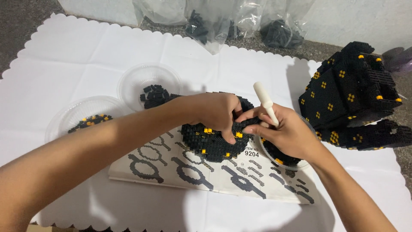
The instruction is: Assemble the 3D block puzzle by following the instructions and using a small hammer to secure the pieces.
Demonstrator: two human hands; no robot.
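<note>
A rounded black model (206, 144) made of tiny bricks, dotted with yellow ones, rests on an instruction sheet (180, 172). My left hand (216, 114) grips its top from the left, fingers curled over the upper edge. My right hand (285, 133) holds a white stick tool (266, 103) upright and touches the model's right side with its fingertips, next to a yellow brick. The hands meet over the model and hide its middle.
A large black-and-yellow brick structure (352, 94) stands at the right. Two clear plastic bowls hold loose bricks: one with black pieces (148, 86), one with black and yellow pieces (81, 116). Plastic bags of bricks (240, 21) lie at the back. A white scalloped cloth (64, 64) covers the surface.
</note>
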